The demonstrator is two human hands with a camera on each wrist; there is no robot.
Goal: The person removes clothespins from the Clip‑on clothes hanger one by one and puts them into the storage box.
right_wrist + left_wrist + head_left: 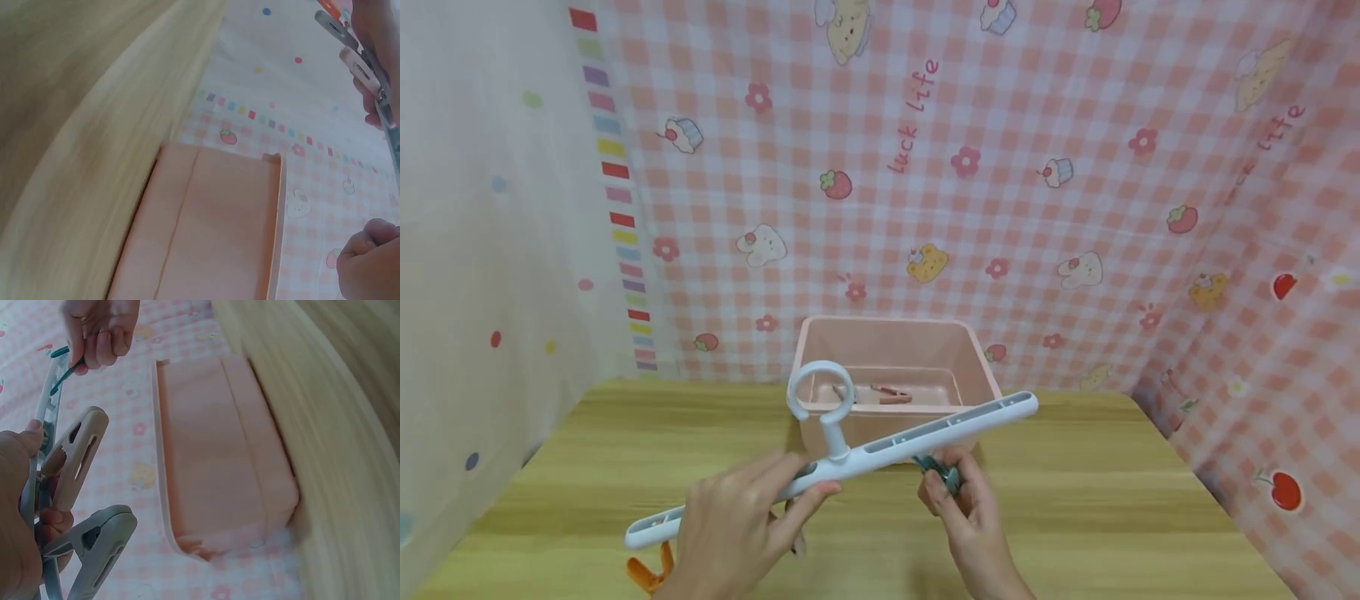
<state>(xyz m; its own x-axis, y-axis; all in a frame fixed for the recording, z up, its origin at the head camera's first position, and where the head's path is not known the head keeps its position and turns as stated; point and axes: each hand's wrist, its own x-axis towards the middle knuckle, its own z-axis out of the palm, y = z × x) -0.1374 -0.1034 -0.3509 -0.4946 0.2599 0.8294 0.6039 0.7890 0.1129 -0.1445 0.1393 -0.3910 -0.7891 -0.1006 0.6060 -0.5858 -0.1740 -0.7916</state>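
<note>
My left hand (pixel 730 521) grips a pale blue hanger (pixel 955 427) by its slotted bar, which slants up to the right, its open ring hook on top. Below the bar, toward its right half, my right hand (pixel 970 512) pinches a dark green clothespin (pixel 947 475). In the left wrist view that pin's prongs overlap the bar's end. Close to my left fingers a pale pinkish clothespin (pixel 84 450) and a grey-green clothespin (pixel 106 544) hang from the bar. An orange clothespin (pixel 643 575) hangs near its left end.
Behind the hanger, a pink box (pixel 887 346) stands at the table's back edge, with a few clothespins (pixel 891 397) on its floor. The wooden table (pixel 1097 492) spreads to both sides. Checked cloth (pixel 1037 108) covers the wall behind and at the right.
</note>
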